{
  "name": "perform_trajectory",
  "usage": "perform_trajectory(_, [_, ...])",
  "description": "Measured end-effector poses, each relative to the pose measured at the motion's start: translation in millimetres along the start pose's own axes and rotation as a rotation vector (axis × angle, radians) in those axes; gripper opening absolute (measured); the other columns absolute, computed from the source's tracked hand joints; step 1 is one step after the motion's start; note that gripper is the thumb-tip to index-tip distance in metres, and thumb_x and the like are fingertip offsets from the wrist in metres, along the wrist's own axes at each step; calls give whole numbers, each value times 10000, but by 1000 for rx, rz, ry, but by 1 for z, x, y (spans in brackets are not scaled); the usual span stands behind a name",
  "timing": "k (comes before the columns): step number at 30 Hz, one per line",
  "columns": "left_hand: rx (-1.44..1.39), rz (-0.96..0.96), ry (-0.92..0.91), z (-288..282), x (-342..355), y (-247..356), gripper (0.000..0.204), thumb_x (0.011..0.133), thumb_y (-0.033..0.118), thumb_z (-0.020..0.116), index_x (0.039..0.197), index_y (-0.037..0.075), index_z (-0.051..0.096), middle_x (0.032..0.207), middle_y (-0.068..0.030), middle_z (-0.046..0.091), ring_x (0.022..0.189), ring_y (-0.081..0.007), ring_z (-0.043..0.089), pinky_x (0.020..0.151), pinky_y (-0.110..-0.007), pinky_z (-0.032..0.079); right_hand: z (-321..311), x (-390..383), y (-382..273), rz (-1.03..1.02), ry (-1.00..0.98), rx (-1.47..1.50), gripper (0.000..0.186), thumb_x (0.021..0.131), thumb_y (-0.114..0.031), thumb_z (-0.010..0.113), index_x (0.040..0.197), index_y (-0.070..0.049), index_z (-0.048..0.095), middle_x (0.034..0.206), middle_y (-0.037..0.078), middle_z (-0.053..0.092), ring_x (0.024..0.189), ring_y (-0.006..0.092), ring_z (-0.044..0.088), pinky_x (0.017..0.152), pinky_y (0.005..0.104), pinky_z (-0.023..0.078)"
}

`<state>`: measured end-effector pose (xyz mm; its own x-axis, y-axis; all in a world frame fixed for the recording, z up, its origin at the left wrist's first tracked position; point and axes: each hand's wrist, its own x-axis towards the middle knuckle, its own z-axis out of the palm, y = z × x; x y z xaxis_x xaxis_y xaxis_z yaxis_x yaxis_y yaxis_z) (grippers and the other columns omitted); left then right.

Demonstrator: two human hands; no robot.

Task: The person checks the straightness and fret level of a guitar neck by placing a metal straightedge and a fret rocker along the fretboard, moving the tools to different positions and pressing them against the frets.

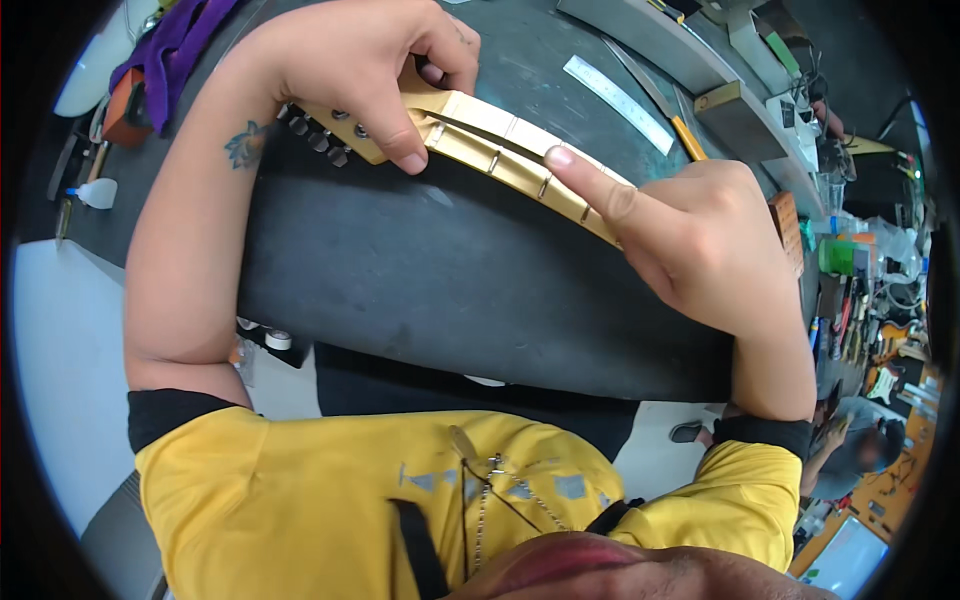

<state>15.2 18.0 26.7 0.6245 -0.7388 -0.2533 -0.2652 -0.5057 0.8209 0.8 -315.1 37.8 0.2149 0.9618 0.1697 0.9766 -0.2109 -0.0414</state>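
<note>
Golden, fretted wooden guitar neck [520, 173] | left grip [372, 62] clasped head end | right hand [700, 230] index-touched it, grip unclear | light touch seemed wise

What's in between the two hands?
A guitar neck, with metal frets and a pale strip along it, stretches between the left hand and the right hand in the head view.

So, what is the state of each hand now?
Left hand: holding guitar headstock.
Right hand: index finger extended at guitar neck, others curled; grip cannot be told.
</note>
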Motion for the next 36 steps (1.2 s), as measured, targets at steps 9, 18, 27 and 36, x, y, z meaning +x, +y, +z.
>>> perform_trajectory(9, [44,23,26,0,1,-9,394,776,133,984,1097,-25,818,1071,-76,711,1003,-183,696,864,-306,538,-7,-5,0,55,-62,-1,773,844,-64,793,1588,-214,648,590,19,544,483,241,549,498,403,432])
perform_trajectory(18, [117,36,124,9,5,-9,427,598,121,986,948,-22,788,1012,-37,618,923,-189,632,836,-326,523,-4,-3,0,30,-42,12,785,838,-53,788,1597,-187,641,588,20,548,491,247,568,500,403,437])
perform_trajectory(27, [100,49,118,10,6,-10,426,594,125,991,911,-33,754,1006,-36,614,928,-183,623,829,-329,514,4,1,-2,46,-2,51,814,824,-8,777,1601,-211,641,590,20,557,500,250,581,511,411,454])
perform_trajectory(36, [129,23,125,11,8,-8,432,586,167,994,908,-7,765,999,-34,615,950,-195,617,847,-337,510,-15,-9,43,344,104,284,310,1005,-91,699,1310,-115,746,766,118,730,592,285,681,604,365,544])
